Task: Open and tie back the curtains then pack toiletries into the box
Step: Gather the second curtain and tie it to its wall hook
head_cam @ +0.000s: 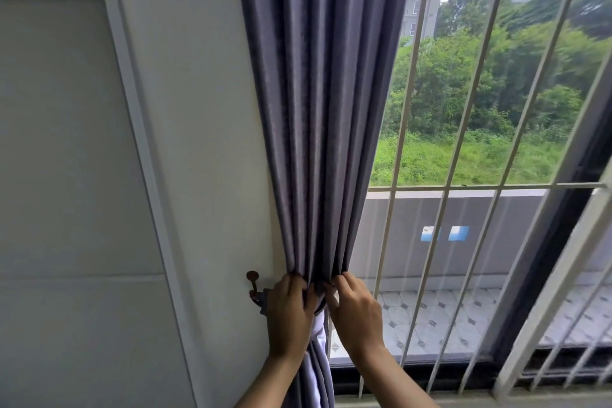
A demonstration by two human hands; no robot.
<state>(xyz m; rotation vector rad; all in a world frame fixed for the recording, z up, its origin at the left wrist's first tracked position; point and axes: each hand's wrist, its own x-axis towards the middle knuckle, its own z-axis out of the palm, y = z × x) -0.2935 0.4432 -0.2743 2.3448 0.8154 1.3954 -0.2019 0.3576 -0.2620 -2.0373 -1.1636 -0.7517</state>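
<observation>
**Hands at the gathered curtain**

Hands meet at the curtain's waist, low in the view. Left hand [291,305] lies on the left side of the bunched cloth, its fingers [306,291] curled round the folds and gripping them. Right hand [356,308] comes in from the right, its fingertips [334,286] bent into the folds from the other side, pinching the cloth. Both forearms rise from the bottom edge.

Curtain [318,109] is grey-purple, of a heavy, faintly glossy weave, and hangs in deep upright pleats from the top of the view. It is drawn to the left edge of the window and narrows to a tight bundle where the hands hold it. Below them a pale band [319,325] circles the bundle, and the cloth falls on in a thin column with a lighter lining showing.

Just left of the hands a small brown hook [253,283] stands out from the white wall [205,142], with a bit of grey tie touching it. Further left is a pale panelled door [66,142].

Right of the curtain, white bars [470,109] cross the window. Beyond them lie a tiled balcony floor [430,311], a grey parapet [496,215], then green trees [480,83] and distant buildings.
</observation>
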